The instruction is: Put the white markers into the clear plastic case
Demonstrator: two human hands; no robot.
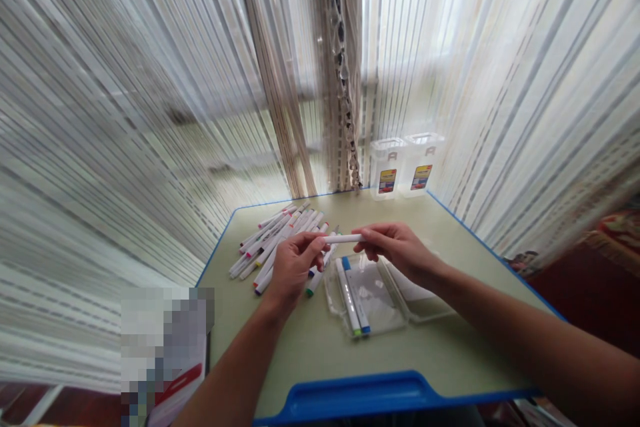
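Observation:
A white marker (344, 239) is held level above the table, one end in each hand. My left hand (299, 259) pinches its left end, in front of the marker pile. At its right end, the thumb and fingers of my right hand (393, 245) are closed on it. Below lies an open clear plastic case (387, 307), partly hidden by my right hand and forearm. Two markers rest side by side in its left half, one with a lime-green end (350, 300) and one with a blue end (361, 303).
Several white markers with coloured ends (270, 240) lie heaped at the table's left. Two clear lidded boxes (386, 170) with labels stand at the back right edge. The pale green table (310, 353) has a blue rim and front tray (357, 392). String curtains (210, 80) hang behind.

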